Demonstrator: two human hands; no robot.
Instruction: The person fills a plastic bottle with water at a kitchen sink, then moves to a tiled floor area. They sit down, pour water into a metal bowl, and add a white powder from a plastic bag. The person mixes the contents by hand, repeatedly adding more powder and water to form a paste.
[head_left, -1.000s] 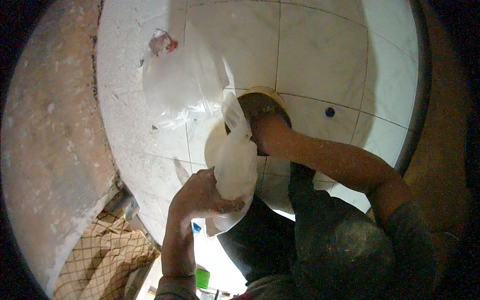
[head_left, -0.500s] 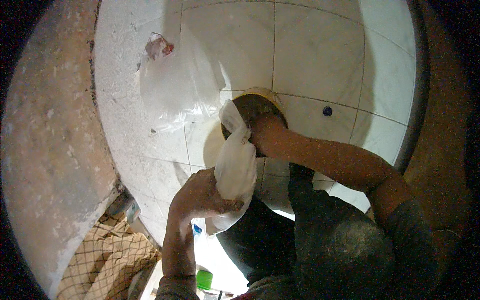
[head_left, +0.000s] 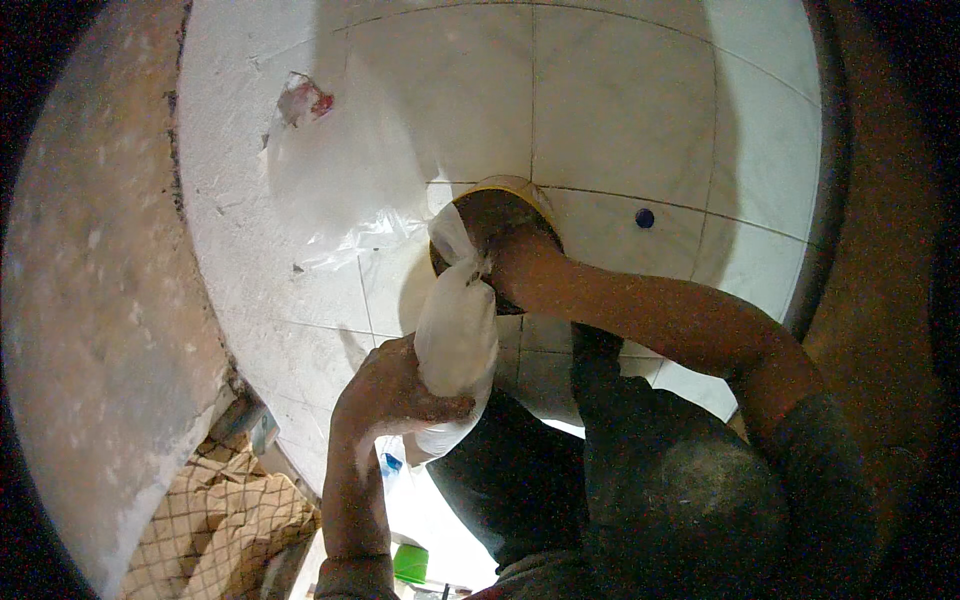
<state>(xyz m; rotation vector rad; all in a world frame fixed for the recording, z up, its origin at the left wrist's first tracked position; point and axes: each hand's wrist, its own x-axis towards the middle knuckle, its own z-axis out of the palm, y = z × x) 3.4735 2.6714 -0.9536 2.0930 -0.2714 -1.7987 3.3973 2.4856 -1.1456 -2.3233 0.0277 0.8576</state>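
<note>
A filled white plastic bag (head_left: 457, 345), partly see-through, is gripped round its lower part by my left hand (head_left: 400, 385), thumb across the front. Its twisted neck and loose mouth lean over the left rim of a round container (head_left: 512, 193) with a yellow edge and a dark inside. Into that container reaches my right hand (head_left: 528, 265), close beside the bag's neck. The fingers of this hand are hidden in the dark, so whether they hold anything does not show.
A clear plastic sheet or bag (head_left: 340, 180) lies on the white tiles left of the container, with a crumpled reddish wrapper (head_left: 305, 100) at its far end. A dark blue cap (head_left: 645, 218) sits to the right. Checked cloth (head_left: 225, 520) and a green object (head_left: 410, 562) are at lower left.
The whole view has shifted slightly, so everything appears a little further left. Both hands keep nearly the same places at the bag and the container.
</note>
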